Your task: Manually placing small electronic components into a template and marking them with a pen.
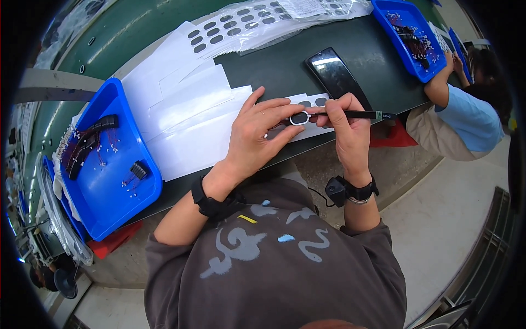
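Note:
My left hand (249, 131) pinches a small oval part (299, 118) with a dark middle and a white rim between thumb and fingertips. A tiny white piece (266, 136) shows by its palm. In my right hand (350, 134) is a slim black tool that looks like tweezers (368, 114), with a green band near its end. The tool's tip meets the right side of the oval part; whether it grips the rim cannot be made out. Just beyond my hands lies a strip of dark oval stickers (320, 102) on white backing.
A blue tray (123, 211) at left holds black parts with red wires and white connectors; another blue tray (431, 70) stands far right. A black phone (342, 79), white sheets (181, 137) and a sticker sheet (241, 24) lie on the green table. A co-worker's arm (438, 88) is at right.

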`<action>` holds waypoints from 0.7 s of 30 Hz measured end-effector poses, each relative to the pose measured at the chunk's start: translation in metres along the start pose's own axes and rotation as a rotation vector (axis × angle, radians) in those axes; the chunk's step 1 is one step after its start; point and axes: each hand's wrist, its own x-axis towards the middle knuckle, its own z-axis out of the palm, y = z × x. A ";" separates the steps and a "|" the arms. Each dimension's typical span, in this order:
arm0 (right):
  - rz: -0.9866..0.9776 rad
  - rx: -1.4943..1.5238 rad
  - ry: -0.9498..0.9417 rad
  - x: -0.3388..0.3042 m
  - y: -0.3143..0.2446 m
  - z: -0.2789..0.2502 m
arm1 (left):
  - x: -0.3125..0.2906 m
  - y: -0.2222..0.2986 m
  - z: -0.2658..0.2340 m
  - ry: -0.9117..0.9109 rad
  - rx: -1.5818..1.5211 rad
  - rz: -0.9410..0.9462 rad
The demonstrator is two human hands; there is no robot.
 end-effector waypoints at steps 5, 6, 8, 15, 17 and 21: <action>-0.013 0.008 0.007 -0.001 0.005 -0.002 | 0.000 -0.001 -0.002 -0.031 -0.032 -0.040; -0.012 0.014 0.011 -0.001 0.007 -0.002 | 0.000 0.000 -0.002 -0.037 -0.047 -0.058; -0.011 0.020 0.016 -0.001 0.008 -0.002 | 0.000 0.000 -0.002 -0.035 -0.049 -0.059; -0.426 -0.584 -0.196 -0.002 -0.001 -0.016 | 0.001 0.000 -0.004 -0.026 -0.060 -0.068; -0.310 -0.493 -0.113 -0.003 -0.002 -0.019 | 0.001 -0.001 -0.003 -0.020 -0.052 -0.062; -0.190 -0.357 0.084 -0.013 0.003 -0.017 | 0.002 0.001 -0.003 -0.030 -0.044 -0.041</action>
